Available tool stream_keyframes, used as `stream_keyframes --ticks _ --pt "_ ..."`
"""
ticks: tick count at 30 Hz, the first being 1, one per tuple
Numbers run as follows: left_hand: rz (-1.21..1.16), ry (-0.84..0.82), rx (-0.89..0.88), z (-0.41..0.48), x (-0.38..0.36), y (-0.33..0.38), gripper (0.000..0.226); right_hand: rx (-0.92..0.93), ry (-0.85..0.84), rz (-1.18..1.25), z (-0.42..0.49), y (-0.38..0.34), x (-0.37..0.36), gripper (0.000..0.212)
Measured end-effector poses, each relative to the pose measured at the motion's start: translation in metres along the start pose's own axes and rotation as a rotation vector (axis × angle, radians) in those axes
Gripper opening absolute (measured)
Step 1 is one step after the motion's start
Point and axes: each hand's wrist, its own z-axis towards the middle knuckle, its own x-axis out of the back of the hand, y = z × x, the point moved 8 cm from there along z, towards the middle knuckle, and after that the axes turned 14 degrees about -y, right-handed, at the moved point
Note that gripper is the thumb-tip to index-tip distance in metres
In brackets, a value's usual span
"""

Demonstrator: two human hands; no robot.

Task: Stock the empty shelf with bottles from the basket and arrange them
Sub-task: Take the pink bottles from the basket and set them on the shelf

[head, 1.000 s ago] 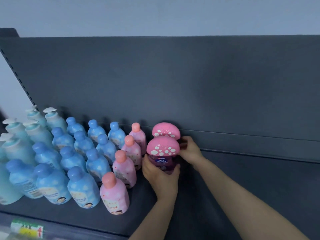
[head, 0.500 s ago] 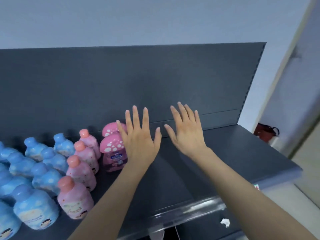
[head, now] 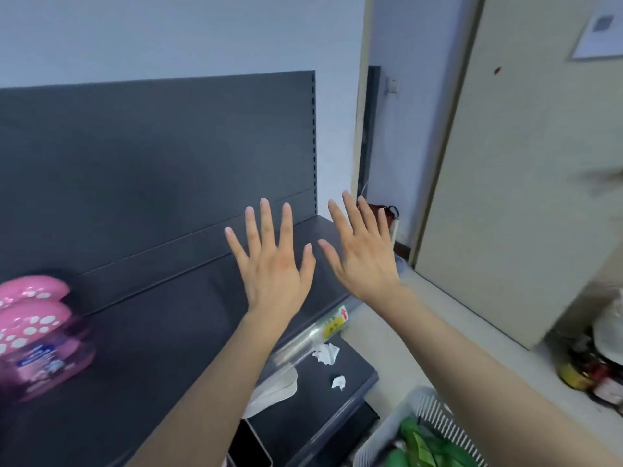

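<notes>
Two pink bottles with white-spotted mushroom caps (head: 37, 335) stand one behind the other on the dark grey shelf (head: 161, 338) at the far left, blurred. My left hand (head: 273, 264) and my right hand (head: 362, 254) hover side by side above the shelf's bare right part, fingers spread straight, holding nothing. A white slatted basket (head: 435, 419) at the bottom right holds green bottles (head: 421, 446).
The shelf's back panel (head: 151, 163) rises behind. A lower shelf (head: 337, 375) carries crumpled paper scraps (head: 325, 353) and a white sheet. A beige door (head: 522, 163) stands at the right, with jars and clutter (head: 593, 369) on the floor beside it.
Both hands let go of the front mushroom bottle, lifted off and spread open. The view has swung right, so the blue and pink rows have left the frame and the basket has appeared.
</notes>
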Motion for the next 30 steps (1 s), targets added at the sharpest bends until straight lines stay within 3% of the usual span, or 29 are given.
stream_keyframes --ticks 9,15,30 --pt "-0.059 -0.111 -0.170 -0.019 -0.065 0.168 0.063 -0.151 -0.050 0.063 -0.073 0.157 -0.019 0.062" --pt "-0.107 -0.248 -0.276 -0.057 -0.133 0.240 0.062 -0.246 -0.156 0.104 -0.125 0.233 -0.071 0.062" --pt "-0.016 -0.757 -0.437 -0.173 -0.343 0.251 0.067 -0.518 -0.603 0.228 -0.242 0.285 -0.277 0.067"
